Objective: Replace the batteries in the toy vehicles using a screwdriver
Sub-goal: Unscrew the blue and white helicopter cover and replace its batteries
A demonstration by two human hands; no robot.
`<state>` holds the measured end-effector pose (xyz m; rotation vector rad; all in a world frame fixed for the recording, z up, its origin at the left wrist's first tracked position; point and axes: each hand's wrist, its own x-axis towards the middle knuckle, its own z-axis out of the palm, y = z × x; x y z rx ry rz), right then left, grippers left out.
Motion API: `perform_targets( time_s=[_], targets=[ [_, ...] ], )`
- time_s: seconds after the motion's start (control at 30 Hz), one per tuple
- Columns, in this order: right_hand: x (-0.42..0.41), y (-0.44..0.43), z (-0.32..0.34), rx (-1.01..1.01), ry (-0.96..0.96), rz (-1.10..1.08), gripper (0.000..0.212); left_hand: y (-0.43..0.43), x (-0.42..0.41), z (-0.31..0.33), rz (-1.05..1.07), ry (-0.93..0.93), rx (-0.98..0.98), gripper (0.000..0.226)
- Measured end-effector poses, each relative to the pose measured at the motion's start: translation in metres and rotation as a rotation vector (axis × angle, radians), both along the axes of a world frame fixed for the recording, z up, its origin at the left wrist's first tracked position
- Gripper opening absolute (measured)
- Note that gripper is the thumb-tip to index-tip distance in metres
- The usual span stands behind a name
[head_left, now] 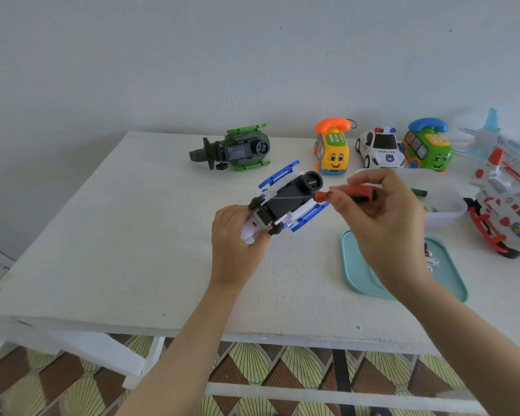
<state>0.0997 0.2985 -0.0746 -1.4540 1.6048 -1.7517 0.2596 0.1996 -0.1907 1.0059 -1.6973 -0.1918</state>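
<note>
Head view: the left hand [234, 232] grips the upturned blue-and-white toy vehicle [288, 196] at its near end. Just right of the vehicle, the right hand [382, 217] pinches the screwdriver [348, 194]; its shaft lies along the vehicle's underside, tip leftward.

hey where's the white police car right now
In the head view, the white police car sits at the back of the table, right of centre, between the yellow phone toy and the green phone toy.

Red screwdriver [347, 195], blue-and-white toy helicopter [288, 202]
</note>
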Motion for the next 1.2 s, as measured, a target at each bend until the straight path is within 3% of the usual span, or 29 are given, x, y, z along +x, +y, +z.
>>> perform_targets(
  time_s=[0.07,0.17,0.7,0.97,1.2],
  targets=[
    [0.002,-0.004,0.002,-0.024,-0.158,0.050,0.023,0.000,0.000,0.001,-0.018,0.007,-0.005,0.026],
    [0.005,-0.010,0.003,-0.094,-0.184,0.089,0.015,0.002,0.001,0.003,-0.051,0.026,0.002,0.033],
    [0.020,-0.023,-0.001,-0.219,0.061,0.154,0.018,0.002,0.001,0.005,-0.058,0.049,-0.005,0.034],
    [0.017,-0.022,-0.010,-0.358,0.416,0.178,0.026,0.002,0.001,0.004,-0.032,0.062,0.030,0.033],
    [0.017,-0.020,-0.005,-0.309,0.232,0.181,0.025,0.001,0.001,0.003,-0.045,0.061,0.013,0.034]
  ],
)
